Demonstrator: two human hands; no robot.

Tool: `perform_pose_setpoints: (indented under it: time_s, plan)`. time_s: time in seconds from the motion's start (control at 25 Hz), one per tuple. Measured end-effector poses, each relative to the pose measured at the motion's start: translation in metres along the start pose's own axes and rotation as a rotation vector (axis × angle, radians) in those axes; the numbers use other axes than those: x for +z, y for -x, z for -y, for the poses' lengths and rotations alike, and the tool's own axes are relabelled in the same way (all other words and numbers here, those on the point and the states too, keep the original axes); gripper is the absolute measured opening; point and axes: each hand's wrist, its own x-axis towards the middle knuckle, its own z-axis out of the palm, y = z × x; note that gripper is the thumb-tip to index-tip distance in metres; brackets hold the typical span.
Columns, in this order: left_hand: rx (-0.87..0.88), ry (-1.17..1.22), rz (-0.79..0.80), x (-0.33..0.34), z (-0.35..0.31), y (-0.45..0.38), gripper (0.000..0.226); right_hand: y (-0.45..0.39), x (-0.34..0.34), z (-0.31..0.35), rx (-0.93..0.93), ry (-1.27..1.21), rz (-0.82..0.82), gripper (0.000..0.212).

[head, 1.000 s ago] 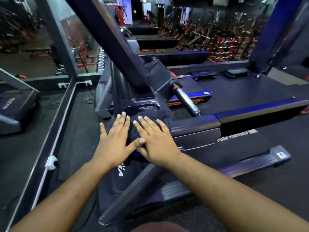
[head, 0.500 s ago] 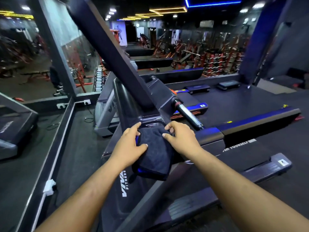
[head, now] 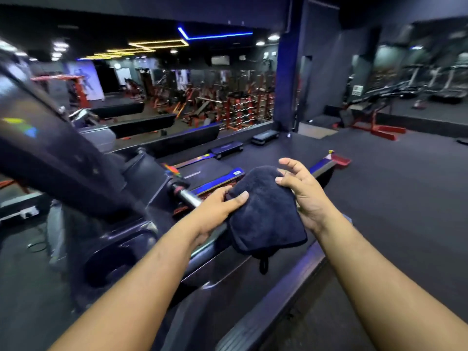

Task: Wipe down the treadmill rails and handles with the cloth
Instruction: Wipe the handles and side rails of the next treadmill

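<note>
The left hand [head: 217, 206] pinches the left edge of a folded dark navy cloth [head: 263, 211], thumb lying across the top face and fingers tucked underneath. The right hand [head: 304, 196] holds the cloth's upper right corner between thumb and curled fingers, with the index finger lifted clear above it. The cloth hangs between both hands, raised off the treadmill [head: 106, 236], with a small hanging loop [head: 263, 264] dangling from its lower edge. Just below and left of the left hand runs a shiny metal cylinder [head: 186, 196] at the base of the treadmill's thick dark upright [head: 50, 158]. A side rail [head: 266, 312] stretches under the forearms. Red weight racks [head: 235, 107] stand far behind.
</note>
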Motion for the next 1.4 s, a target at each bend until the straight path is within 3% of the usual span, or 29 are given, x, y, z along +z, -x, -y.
perform_pose_setpoints:
  time_s: [0.12,0.28,0.48,0.6,0.72,0.84,1.04,1.24,1.4]
  plan:
    - [-0.045,0.161,0.052,0.074,-0.005,-0.070,0.034,-0.018,-0.084,0.034,-0.051,-0.005,-0.097,0.045]
    - [-0.007,0.310,0.072,0.171,0.000,-0.160,0.032,-0.042,-0.204,0.065,-0.101,0.187,-0.303,0.050]
    - [0.068,0.261,0.050,0.283,0.011,-0.253,0.016,-0.066,-0.329,0.078,-0.108,0.309,-0.540,0.047]
    - [0.065,0.326,0.062,0.340,0.020,-0.310,0.015,-0.080,-0.393,0.076,0.005,0.429,-0.537,0.049]
    - [0.046,0.374,0.090,0.378,0.028,-0.358,0.034,-0.094,-0.436,0.062,0.101,0.508,-0.524,0.043]
    - [-0.022,0.404,0.121,0.415,0.046,-0.418,0.035,-0.120,-0.485,0.061,0.064,0.420,-0.666,0.025]
    - [-0.070,0.328,0.155,0.477,0.085,-0.520,0.040,-0.155,-0.571,0.074,0.062,0.519,-0.817,0.026]
    - [-0.230,0.497,0.271,0.553,0.087,-0.600,0.036,-0.186,-0.655,0.101,0.052,0.470,-0.924,0.026]
    - [-0.326,0.573,0.388,0.617,0.085,-0.664,0.032,-0.212,-0.741,0.123,0.008,0.371,-0.881,0.036]
